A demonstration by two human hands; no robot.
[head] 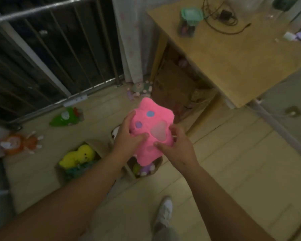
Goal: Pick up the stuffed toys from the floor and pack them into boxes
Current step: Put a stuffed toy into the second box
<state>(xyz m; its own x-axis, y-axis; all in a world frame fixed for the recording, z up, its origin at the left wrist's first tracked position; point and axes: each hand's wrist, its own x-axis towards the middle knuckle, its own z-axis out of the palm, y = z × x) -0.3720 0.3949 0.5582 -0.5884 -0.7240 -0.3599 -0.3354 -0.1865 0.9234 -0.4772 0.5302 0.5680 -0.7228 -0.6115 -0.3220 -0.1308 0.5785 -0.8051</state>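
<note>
A pink stuffed toy (152, 126) with blue and purple spots hangs in the air between both hands. My left hand (127, 136) grips its left side, thumb across the front. My right hand (175, 145) holds its right lower side, fingers curled on it. Below it stand two cardboard boxes: the left box (63, 174) holds a yellow toy (78, 155), the right box (157, 166) holds a purple toy (146, 169), partly hidden by the pink one. On the floor lie a green toy (66, 117), an orange toy (19, 142) and a grey-green toy (140, 88).
A wooden table (233, 66) stands at the right with a jar (188, 21) and cables on it. A metal railing (50, 54) runs along the left, a curtain (130, 37) beside it. My white shoe (164, 213) is on the tiled floor below.
</note>
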